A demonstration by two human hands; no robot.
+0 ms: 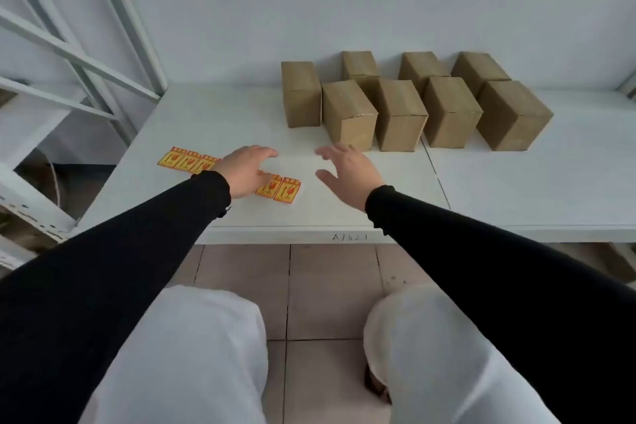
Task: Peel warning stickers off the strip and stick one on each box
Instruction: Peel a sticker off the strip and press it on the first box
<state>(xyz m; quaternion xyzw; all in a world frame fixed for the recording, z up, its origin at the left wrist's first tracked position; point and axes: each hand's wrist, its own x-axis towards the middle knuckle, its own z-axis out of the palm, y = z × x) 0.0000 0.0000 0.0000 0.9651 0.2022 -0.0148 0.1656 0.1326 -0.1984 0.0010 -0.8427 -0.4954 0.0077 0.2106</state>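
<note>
A strip of yellow-and-red warning stickers (278, 190) lies flat on the white shelf (344, 213), running from left to centre. My left hand (246, 169) hovers over the strip's middle with fingers spread, hiding that part. My right hand (347, 170) is open just right of the strip, palm down, holding nothing. Several plain brown cardboard boxes (401, 113) stand in two rows at the back right of the shelf. No sticker shows on any visible box face.
A white wall stands behind the boxes. White metal rack posts and braces (113, 27) rise at the left. The shelf's front edge (351, 237) carries handwriting. Below are a tiled floor (327, 286) and my knees in white trousers.
</note>
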